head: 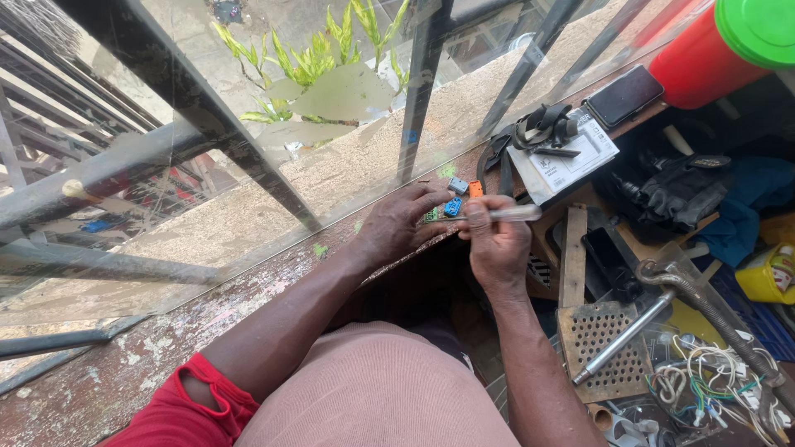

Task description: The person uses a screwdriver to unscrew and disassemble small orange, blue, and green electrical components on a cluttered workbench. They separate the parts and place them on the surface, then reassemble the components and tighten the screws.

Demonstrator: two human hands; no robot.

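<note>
My left hand rests on the worn wooden sill, its fingers pressing down a small green circuit board with a blue component, a grey one and an orange one on it. My right hand is closed around a tool with a clear plastic handle, held level, its tip pointing left at the blue component. The tip itself is too small to make out.
A glass pane with dark metal bars stands just beyond the sill. To the right lie a white paper, a black strap, a dark phone, a red cylinder with green lid, a perforated plate, a metal bar and tangled wires.
</note>
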